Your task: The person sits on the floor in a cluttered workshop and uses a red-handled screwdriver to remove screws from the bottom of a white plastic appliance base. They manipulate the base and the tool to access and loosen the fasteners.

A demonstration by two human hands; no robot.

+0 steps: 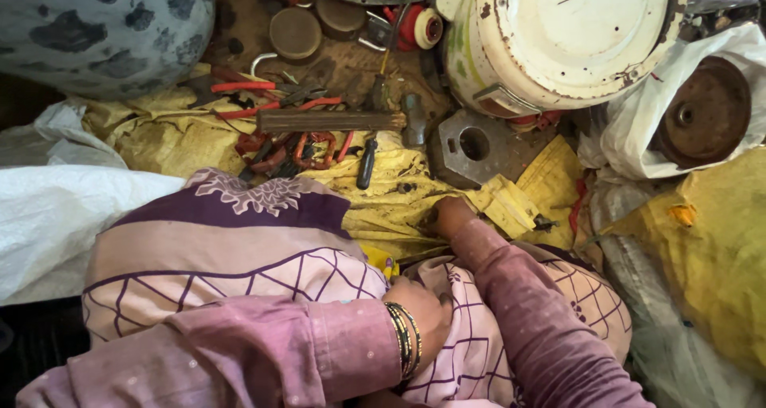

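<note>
My left hand [423, 312], with dark and gold bangles on the wrist, rests in my lap between my knees. Its fingers are tucked into the purple-checked cloth [239, 264] of my garment and are hidden. My right hand [452, 215] reaches forward past my knee and presses into a fold of the dirty yellow sack [399, 204] on the floor. Its fingertips are buried there, so what it grips does not show. Just beyond that hand lies a grey metal plate [475, 146] with a round hole.
Tools lie on the sack ahead: red-handled pliers [243, 86], a wooden-handled hammer [331, 121], a black-handled screwdriver [366, 162], red rings [313, 149]. A chipped white round drum [566, 33] stands at top right, beside a rusty disc [706, 109] in a white bag. A white sack [56, 216] lies left.
</note>
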